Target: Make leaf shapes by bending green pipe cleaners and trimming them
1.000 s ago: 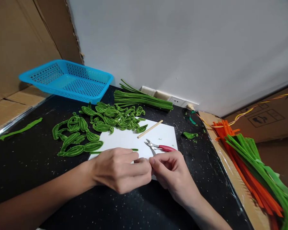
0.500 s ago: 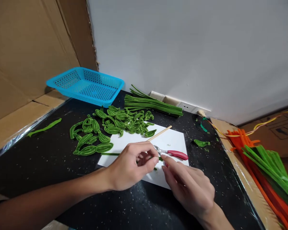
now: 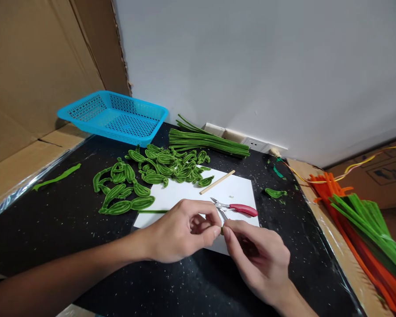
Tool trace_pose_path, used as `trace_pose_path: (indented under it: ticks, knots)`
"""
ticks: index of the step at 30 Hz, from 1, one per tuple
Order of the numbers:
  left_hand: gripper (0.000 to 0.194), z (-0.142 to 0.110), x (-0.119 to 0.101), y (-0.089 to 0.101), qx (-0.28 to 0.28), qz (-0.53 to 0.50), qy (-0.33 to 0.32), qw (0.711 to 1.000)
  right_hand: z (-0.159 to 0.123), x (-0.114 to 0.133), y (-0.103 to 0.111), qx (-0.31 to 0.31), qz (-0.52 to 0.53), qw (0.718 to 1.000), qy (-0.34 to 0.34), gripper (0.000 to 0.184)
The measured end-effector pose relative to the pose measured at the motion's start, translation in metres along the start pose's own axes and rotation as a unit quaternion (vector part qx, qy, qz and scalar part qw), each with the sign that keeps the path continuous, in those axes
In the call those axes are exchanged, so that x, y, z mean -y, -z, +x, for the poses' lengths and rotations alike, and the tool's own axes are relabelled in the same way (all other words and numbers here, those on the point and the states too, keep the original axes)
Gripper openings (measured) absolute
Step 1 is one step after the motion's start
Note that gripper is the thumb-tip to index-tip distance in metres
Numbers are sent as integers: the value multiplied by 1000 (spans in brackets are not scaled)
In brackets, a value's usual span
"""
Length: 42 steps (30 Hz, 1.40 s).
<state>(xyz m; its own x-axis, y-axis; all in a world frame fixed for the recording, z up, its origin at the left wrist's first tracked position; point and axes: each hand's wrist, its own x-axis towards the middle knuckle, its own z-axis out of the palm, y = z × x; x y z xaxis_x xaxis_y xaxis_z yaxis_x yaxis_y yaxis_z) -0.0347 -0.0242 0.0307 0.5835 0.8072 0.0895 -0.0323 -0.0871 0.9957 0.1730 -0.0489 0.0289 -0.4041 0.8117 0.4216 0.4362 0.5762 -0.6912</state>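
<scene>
Above the black tabletop (image 3: 191,286), at lower centre of the frame, the left hand (image 3: 185,231) and right hand (image 3: 260,257) pinch a small green piece (image 3: 221,230) near red-handled pliers (image 3: 244,210).

I could slide across the near black tabletop (image 3: 191,286), but ahead the red-handled pliers (image 3: 243,210) and green fuzzy pile (image 3: 165,159) block me.

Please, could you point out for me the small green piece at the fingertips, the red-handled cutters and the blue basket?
Small green piece (image 3: 221,230): head view, on the visible bit between the hands.
Red-handled cutters (image 3: 243,209): head view, on the red handle.
Blue basket (image 3: 127,122): head view, on its perforated floor.
</scene>
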Motion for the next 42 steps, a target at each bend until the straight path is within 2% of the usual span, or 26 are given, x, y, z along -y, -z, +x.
trace_pose_path:
  ticks: [2,4,5,8,9,10,11,12,13,15,16,18,19,20,22,24,28,33,38,42]
  knots:
    - [10,0,0,1,-15,120,-71,990,2,6,-4,2,92,988,-120,20]
    - [14,0,1,4,-2,247,-168,954,5,9,-7,8,188,957,-221,28]
    - [17,0,2,6,9,316,-223,922,6,9,-8,13,233,938,-257,30]
    - [26,1,5,11,24,502,-359,786,7,8,-11,31,321,888,-327,37]
    - [28,1,6,12,26,534,-383,753,8,7,-11,30,332,879,-340,39]
    - [29,1,8,12,26,545,-393,740,8,7,-11,28,334,875,-348,39]
    - [29,1,10,10,21,535,-387,751,8,7,-11,24,328,877,-351,39]
    - [28,0,12,8,12,505,-364,783,8,7,-10,17,315,884,-346,38]
    - [26,0,13,4,-3,454,-324,830,8,8,-8,9,293,896,-334,37]
    - [19,-2,15,-4,-53,307,-204,928,9,9,-4,-2,221,931,-289,35]
    - [15,-2,15,-7,-66,241,-151,957,9,9,-1,-6,172,951,-255,31]
    - [14,-2,13,-12,-75,130,-71,986,8,6,5,-11,57,986,-155,18]
    - [14,-1,12,-12,-72,87,-45,993,8,3,9,-13,-2,996,-90,9]
    - [14,-1,10,-12,-67,54,-26,996,8,-1,13,-18,-58,998,-18,10]
    - [14,0,8,-10,-59,10,-4,998,7,-9,19,-16,-145,983,112,21]
    - [17,1,6,-7,-46,-28,16,998,8,-14,22,1,-190,965,179,23]
    - [28,1,5,-5,0,-98,55,994,9,-16,21,17,-198,960,199,18]
    - [33,2,6,-8,6,-140,74,987,6,-15,18,-5,-200,957,208,19]
    - [33,1,9,-10,37,-168,75,982,3,-19,14,-1,-213,948,237,19]
    - [30,-1,8,-15,21,-156,69,985,0,-14,6,-40,-193,962,189,18]
